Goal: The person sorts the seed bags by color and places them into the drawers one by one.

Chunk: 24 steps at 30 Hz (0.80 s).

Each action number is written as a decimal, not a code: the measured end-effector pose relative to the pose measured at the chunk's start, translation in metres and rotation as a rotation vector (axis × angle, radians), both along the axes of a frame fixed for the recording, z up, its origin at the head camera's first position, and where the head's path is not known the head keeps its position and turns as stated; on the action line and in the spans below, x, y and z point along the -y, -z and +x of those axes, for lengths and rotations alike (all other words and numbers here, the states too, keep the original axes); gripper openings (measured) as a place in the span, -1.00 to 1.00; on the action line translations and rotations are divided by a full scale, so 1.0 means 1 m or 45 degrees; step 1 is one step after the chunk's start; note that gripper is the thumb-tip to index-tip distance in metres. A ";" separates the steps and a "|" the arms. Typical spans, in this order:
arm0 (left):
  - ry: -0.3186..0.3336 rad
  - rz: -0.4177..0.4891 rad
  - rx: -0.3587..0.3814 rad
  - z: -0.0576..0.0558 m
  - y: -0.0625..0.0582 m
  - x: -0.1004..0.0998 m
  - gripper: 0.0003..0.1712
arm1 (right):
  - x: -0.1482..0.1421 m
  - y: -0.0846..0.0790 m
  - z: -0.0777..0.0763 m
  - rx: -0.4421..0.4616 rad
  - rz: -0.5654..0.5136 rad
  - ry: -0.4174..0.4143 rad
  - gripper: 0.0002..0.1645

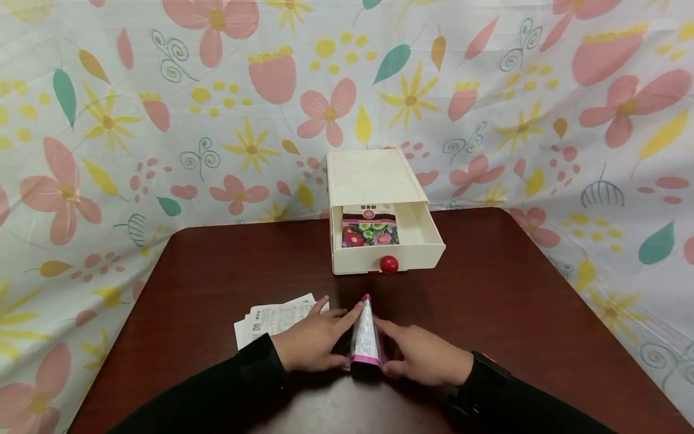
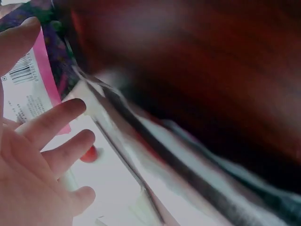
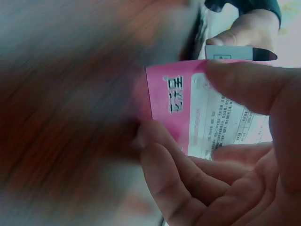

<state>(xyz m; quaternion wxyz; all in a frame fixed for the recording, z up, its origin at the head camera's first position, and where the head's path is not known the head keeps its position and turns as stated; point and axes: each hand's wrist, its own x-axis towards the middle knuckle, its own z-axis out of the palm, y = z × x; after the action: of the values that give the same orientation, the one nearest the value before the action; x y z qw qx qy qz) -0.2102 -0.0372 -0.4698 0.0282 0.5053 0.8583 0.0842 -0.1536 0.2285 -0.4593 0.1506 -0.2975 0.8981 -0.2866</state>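
Note:
Between the hands, a pink-edged white seed packet [image 1: 365, 337] stands on the table, its printed back showing. My left hand [image 1: 314, 340] holds it from the left, with the index finger at the far end and the thumb at the near end. The other left fingers are spread in the left wrist view, near the packet's barcode side [image 2: 23, 75]. From the right, my right hand [image 1: 425, 355] grips the packet, thumb and fingers around its pink end [image 3: 167, 99] in the right wrist view. A grey-and-dark edge [image 3: 230, 52] shows under the left thumb; whether it is a second packet I cannot tell.
Several white printed packets [image 1: 273, 316] lie by the left hand, partly under it. Farther back stands a cream drawer box [image 1: 374, 175] with its drawer [image 1: 417, 256] pulled out by a red knob [image 1: 388, 264]. A flower seed packet [image 1: 370, 229] lies inside. A floral curtain hangs behind.

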 end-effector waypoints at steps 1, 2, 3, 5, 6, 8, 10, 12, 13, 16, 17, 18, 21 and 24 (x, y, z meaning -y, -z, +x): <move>0.006 0.019 0.022 0.002 -0.001 -0.001 0.33 | 0.001 -0.002 0.001 0.027 -0.026 -0.017 -0.02; 0.013 0.036 0.042 0.004 -0.002 -0.002 0.34 | 0.001 -0.003 0.001 0.040 -0.037 -0.033 -0.05; 0.017 0.054 0.061 0.006 -0.003 -0.003 0.34 | 0.002 -0.005 0.002 0.039 -0.046 -0.047 -0.08; 0.028 0.094 0.089 0.009 -0.004 -0.004 0.35 | 0.004 -0.008 0.003 0.030 -0.068 -0.070 -0.11; 0.031 0.110 0.104 0.010 -0.005 -0.004 0.35 | 0.005 -0.009 0.003 0.033 -0.083 -0.078 -0.12; 0.036 0.141 0.126 0.013 -0.005 -0.002 0.35 | 0.006 -0.011 0.005 0.059 -0.130 -0.086 -0.13; 0.048 0.170 0.128 0.016 -0.006 0.000 0.34 | 0.007 -0.011 0.006 0.093 -0.198 -0.082 -0.15; 0.058 0.204 0.126 0.019 -0.007 0.003 0.33 | 0.007 -0.010 0.009 0.142 -0.291 -0.079 -0.19; 0.065 0.222 0.125 0.021 -0.008 0.004 0.32 | 0.007 -0.010 0.010 0.182 -0.347 -0.075 -0.22; 0.092 0.266 0.129 0.028 -0.013 0.007 0.30 | 0.008 -0.011 0.013 0.333 -0.526 -0.071 -0.28; 0.099 0.277 0.131 0.030 -0.015 0.007 0.29 | 0.008 -0.012 0.014 0.386 -0.574 -0.067 -0.28; 0.103 0.283 0.137 0.032 -0.016 0.008 0.29 | 0.008 -0.013 0.014 0.430 -0.613 -0.062 -0.28; 0.116 0.302 0.129 0.036 -0.021 0.008 0.28 | 0.008 -0.017 0.017 0.513 -0.675 -0.042 -0.27; 0.124 0.325 0.110 0.040 -0.025 0.009 0.26 | 0.009 -0.019 0.019 0.527 -0.703 -0.028 -0.25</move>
<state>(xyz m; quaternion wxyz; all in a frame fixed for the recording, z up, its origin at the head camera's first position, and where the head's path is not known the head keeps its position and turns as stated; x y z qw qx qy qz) -0.1706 -0.0461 -0.4445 0.0044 0.5417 0.8131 0.2130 -0.1345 0.2192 -0.4399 0.2465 -0.2722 0.7338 -0.5715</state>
